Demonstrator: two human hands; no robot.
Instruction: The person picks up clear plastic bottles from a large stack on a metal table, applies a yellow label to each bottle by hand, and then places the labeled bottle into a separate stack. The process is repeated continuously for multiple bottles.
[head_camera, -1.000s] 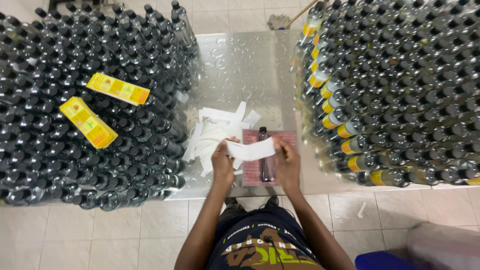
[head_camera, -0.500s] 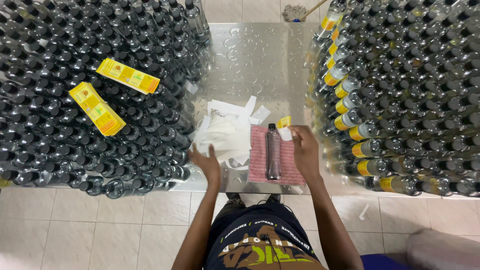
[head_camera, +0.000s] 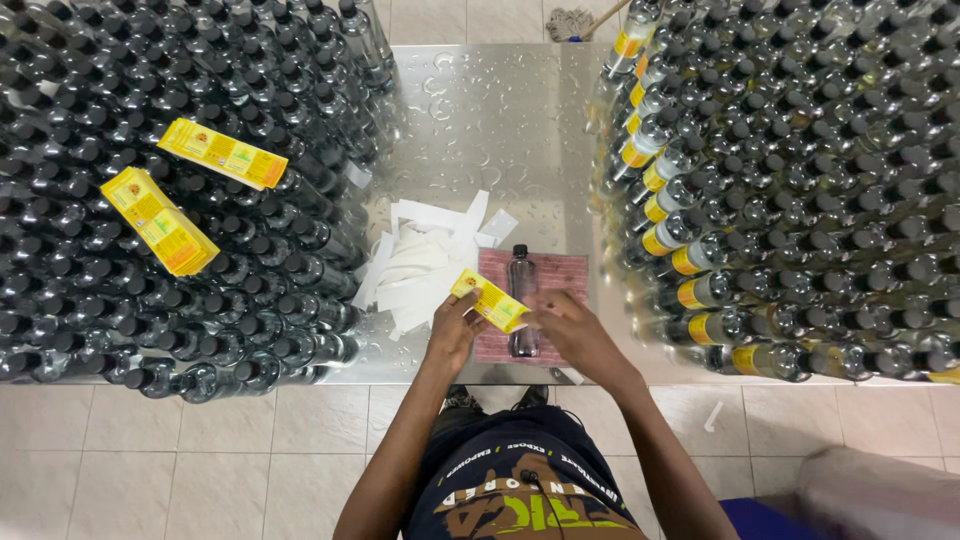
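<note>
Both my hands hold one yellow label just above the table's near edge. My left hand pinches its left end and my right hand its right end. Under the label a clear bottle with a black cap lies on a pink cloth. A heap of white backing strips sits on the wet metal table, left of the cloth.
Several black-capped bottles stand packed on the left, with two stacks of yellow labels lying on them. On the right, labelled bottles lie in piled rows. A mop rests on the tiled floor beyond the table.
A second ago both hands held a white strip. The left hand then dropped it on the heap, and now both hands hold a yellow label over the bottle.
</note>
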